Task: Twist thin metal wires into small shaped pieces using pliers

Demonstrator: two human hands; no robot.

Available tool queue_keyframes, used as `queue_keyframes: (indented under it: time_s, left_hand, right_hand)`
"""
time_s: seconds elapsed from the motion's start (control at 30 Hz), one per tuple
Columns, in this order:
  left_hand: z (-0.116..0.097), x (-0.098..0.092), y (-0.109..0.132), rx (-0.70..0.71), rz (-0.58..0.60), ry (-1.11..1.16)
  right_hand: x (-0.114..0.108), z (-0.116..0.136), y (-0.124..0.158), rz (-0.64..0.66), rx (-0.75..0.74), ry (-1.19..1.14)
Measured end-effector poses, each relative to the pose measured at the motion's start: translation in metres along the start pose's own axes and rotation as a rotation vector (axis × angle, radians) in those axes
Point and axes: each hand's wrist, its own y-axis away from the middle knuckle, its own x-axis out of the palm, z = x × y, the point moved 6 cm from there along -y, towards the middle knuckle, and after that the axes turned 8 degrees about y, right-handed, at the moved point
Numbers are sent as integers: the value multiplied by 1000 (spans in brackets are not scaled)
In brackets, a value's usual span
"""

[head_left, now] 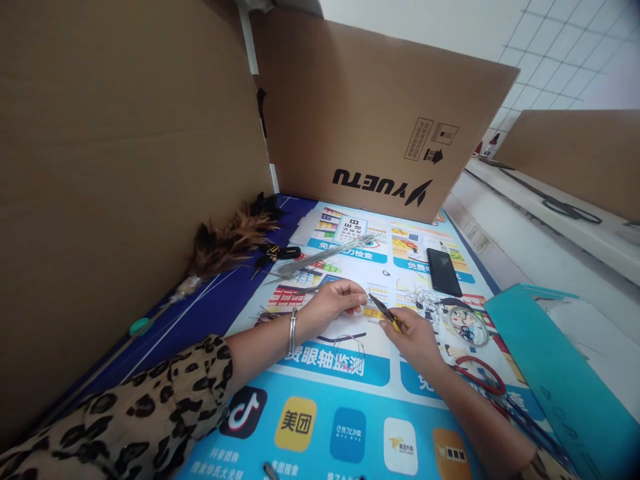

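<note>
My right hand (411, 337) is closed around pliers (385, 312) with yellow handles and dark jaws pointing up and left. The jaw tips are close to the fingertips of my left hand (341, 301), which are pinched together. Whatever those fingers hold is too small and fine to make out. Below my left hand, a loop of thin wire (350, 353) with pinkish bits lies on the printed sheet. Behind the hands a bundle of straight silvery wires (330, 257) stretches diagonally, and a small dark ring (386, 273) lies alone.
A black phone (444, 272), tangled thin wire (423, 300) and a clear roll (467, 325) are at the right, before a teal box (550, 353). Red-handled tool (480, 375) lies near my right forearm. Feather duster (235, 233) and cardboard walls (370, 120) border the left and back.
</note>
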Motion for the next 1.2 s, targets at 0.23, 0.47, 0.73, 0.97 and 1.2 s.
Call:
queue_keyframes:
  time_s: [0.23,0.47,0.73,0.97,1.2]
  left_hand:
    - [-5,1,1,40,-21,-5]
    - [-4,1,0,60,-5,-6]
    - [-3,-1,-2,74,-17,-32]
    - [-2,-2,-4,78,-19,-45]
    - [-11,-9,-5,110,-21,-112]
  right_hand:
    - [2,0,1,-3,-20,18]
    - [3,0,1,2,-19,59]
    - [4,0,1,4,-26,89]
    - [4,2,2,29,-14,88]
    - [4,-1,-1,30,6,65]
